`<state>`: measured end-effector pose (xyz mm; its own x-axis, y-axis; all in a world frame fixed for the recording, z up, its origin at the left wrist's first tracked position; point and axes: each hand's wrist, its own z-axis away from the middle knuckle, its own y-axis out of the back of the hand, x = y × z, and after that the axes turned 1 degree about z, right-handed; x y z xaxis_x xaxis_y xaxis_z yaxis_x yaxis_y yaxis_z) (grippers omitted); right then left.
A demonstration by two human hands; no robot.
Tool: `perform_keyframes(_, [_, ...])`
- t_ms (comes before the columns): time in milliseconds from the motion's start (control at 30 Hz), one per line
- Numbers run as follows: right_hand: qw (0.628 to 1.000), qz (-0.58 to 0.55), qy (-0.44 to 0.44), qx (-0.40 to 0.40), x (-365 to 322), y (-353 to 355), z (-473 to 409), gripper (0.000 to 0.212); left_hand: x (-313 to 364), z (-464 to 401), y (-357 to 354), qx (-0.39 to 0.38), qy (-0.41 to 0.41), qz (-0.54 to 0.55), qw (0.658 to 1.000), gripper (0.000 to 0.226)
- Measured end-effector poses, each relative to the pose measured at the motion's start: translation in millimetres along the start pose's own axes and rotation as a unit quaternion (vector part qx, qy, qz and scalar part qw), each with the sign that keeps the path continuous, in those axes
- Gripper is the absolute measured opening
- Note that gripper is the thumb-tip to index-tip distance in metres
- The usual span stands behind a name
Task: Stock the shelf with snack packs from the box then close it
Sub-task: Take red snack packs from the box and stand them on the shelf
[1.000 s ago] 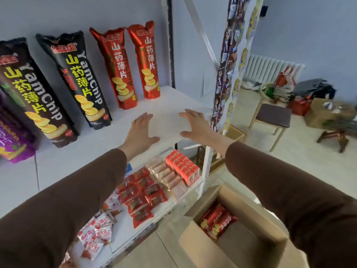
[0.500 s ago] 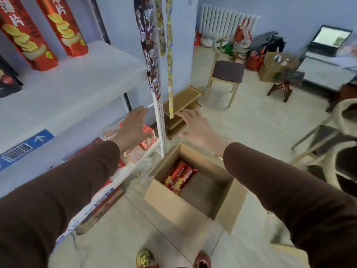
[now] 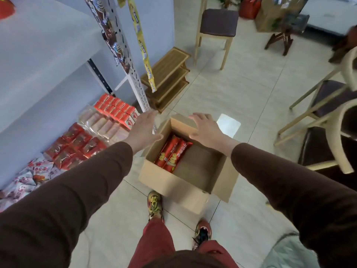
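An open cardboard box (image 3: 170,180) stands on the tiled floor in front of my feet. Two red snack packs (image 3: 172,153) lie along its left inner side; the rest of its bottom is bare. My left hand (image 3: 143,130) hovers above the box's left wall, fingers straight, holding nothing. My right hand (image 3: 206,129) is spread above the box's far edge, also holding nothing. The white shelf (image 3: 38,60) rises at the left, and only a red corner of a pack on it shows at the top left.
The lower shelf holds red packets (image 3: 75,146), clear-wrapped rolls (image 3: 102,122), small red cartons (image 3: 117,109) and white packets (image 3: 25,180). Snack strips (image 3: 143,47) hang on the shelf post. A low wooden rack (image 3: 168,74), a stool (image 3: 218,29) and chairs (image 3: 328,117) stand around.
My view has swung down from the upper shelf to the box. Both hands have dropped from the shelf board to just above the box, still holding nothing.
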<state>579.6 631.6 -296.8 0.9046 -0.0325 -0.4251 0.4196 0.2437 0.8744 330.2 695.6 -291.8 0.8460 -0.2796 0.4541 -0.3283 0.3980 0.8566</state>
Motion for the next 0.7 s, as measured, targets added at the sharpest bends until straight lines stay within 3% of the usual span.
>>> perform_keyframes(400, [0.979,-0.083,-0.181,-0.032,30,-143,-119,0.064,-110,-133,-81,-0.155,0.02,0.042,0.987,0.092])
perform_keyframes(600, [0.961,-0.121,-0.243,-0.061,85,-247,-169,0.062,-164,-188,-187,-0.184,0.068,0.092,0.976,0.093])
perform_keyframes(700, [0.946,-0.154,-0.277,-0.074,122,-313,-193,0.064,-194,-211,-254,-0.2,0.104,0.089,0.97,0.082])
